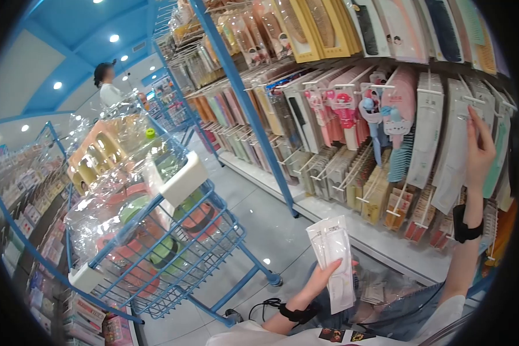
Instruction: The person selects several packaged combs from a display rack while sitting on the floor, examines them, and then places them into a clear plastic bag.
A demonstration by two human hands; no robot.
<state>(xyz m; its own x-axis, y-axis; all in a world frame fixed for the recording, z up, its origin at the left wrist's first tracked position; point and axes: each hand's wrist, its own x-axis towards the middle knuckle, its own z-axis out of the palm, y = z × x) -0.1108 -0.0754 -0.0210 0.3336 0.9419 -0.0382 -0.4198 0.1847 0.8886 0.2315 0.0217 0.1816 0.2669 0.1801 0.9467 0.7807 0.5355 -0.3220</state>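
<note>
My left hand [323, 279], low in the middle of the view, is closed around white combs in clear packets [339, 265]. At the right, my right hand [480, 147] is raised to the rack, its fingers at the end of a metal hook beside hanging white comb packets [452, 155]. Whether the fingers grip a packet there cannot be made out. Just right of that hand hangs a green packaged comb [497, 158]. Pink packaged brushes [402, 98] hang farther left on the same rack.
A blue wire cart [213, 254] piled with plastic-wrapped goods stands at the left. A blue rack post [254, 124] rises in the middle. Below my hands lies a clear bag [383, 288] with packets. A person [108, 86] stands in the far aisle.
</note>
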